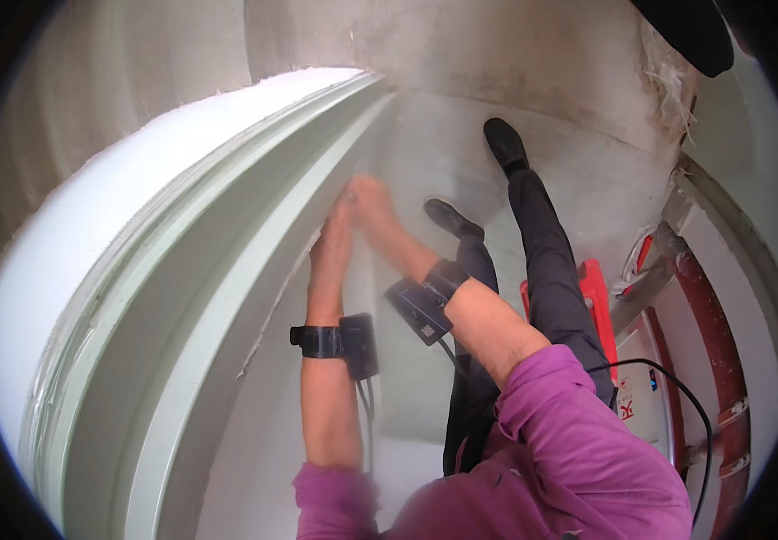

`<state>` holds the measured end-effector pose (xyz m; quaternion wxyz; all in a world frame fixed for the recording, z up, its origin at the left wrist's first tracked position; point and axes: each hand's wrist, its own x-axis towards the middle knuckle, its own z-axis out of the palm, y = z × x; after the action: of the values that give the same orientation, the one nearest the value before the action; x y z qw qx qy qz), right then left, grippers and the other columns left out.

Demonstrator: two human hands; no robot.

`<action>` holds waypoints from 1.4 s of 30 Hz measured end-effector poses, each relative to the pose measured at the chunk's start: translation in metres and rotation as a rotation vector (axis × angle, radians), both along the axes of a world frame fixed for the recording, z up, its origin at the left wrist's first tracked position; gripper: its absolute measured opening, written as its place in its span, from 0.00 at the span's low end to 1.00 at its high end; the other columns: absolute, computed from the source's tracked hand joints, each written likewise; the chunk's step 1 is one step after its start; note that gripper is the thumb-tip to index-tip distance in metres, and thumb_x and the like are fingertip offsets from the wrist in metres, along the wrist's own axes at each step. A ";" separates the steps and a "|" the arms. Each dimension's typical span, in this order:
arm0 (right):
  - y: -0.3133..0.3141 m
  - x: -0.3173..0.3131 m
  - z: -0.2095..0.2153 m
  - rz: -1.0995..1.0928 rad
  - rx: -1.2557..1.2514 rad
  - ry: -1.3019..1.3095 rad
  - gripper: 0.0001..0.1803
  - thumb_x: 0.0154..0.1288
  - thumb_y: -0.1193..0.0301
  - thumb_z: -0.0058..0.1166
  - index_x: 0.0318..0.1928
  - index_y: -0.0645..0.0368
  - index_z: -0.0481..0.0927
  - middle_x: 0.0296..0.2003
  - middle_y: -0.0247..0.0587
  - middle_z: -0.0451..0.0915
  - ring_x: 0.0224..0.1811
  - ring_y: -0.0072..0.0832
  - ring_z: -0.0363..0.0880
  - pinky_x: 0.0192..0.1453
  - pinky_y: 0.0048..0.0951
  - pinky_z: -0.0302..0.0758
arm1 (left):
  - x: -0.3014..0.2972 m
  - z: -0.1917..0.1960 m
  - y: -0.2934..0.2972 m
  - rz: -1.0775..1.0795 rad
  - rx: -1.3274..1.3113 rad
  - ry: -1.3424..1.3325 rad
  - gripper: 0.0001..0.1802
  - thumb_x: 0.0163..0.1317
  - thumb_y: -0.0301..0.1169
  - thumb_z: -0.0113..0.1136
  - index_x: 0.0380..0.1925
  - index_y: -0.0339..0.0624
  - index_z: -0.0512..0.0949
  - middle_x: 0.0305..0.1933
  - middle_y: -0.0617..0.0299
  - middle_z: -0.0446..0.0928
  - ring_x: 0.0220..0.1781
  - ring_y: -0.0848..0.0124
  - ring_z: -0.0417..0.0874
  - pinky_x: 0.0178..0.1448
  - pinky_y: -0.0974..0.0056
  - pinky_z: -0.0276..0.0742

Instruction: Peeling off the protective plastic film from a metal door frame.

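My left hand (336,227) and my right hand (371,200) meet close beside the lower edge of a pale green ledged frame (254,234). Both look closed, fingers drawn in, though haze softens their outline. A tiny dark spot shows between them; what they grip, if anything, I cannot make out. Alongside the left hand runs the frame's lower edge, with a rough line (267,337) where it meets the pale wall below. Each wrist carries a black strap with a dark box, the left box (359,346) and the right box (418,310), both trailing cables.
Bright white surface (92,234) lies beyond the frame at the left. My dark-trousered legs and black shoes (504,144) stretch over the pale floor. At right are a red plastic piece (594,292), a white case (645,378), a dark red bar (713,342) and a loose black cable (699,409).
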<state>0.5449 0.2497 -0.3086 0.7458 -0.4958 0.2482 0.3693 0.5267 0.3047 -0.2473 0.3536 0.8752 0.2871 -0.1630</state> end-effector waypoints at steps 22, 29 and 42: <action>0.001 -0.006 -0.016 -0.164 0.160 0.233 0.08 0.49 0.67 0.37 0.20 0.57 0.66 0.16 0.32 0.65 0.16 0.21 0.62 0.20 0.25 0.64 | 0.003 -0.005 0.014 -0.188 0.112 0.127 0.22 0.51 0.43 0.35 0.08 0.36 0.61 0.10 0.61 0.60 0.16 0.71 0.62 0.22 0.65 0.58; 0.016 -0.016 -0.049 -0.061 -0.083 -0.150 0.07 0.48 0.69 0.36 0.19 0.57 0.65 0.13 0.31 0.63 0.15 0.19 0.61 0.18 0.22 0.61 | 0.009 -0.003 0.012 -0.107 0.015 0.195 0.17 0.51 0.37 0.37 0.26 0.32 0.68 0.21 0.53 0.69 0.25 0.64 0.70 0.30 0.61 0.63; 0.017 -0.009 -0.048 -0.042 -0.078 -0.375 0.09 0.50 0.70 0.35 0.18 0.61 0.63 0.14 0.35 0.62 0.16 0.22 0.62 0.17 0.26 0.62 | -0.001 -0.010 0.019 -0.147 0.075 0.143 0.25 0.53 0.47 0.35 0.09 0.38 0.60 0.10 0.64 0.57 0.14 0.74 0.58 0.20 0.68 0.54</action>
<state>0.5356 0.2671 -0.3561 0.7668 -0.5791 0.1295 0.2448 0.5262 0.3242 -0.2574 0.2864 0.8926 0.2526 -0.2396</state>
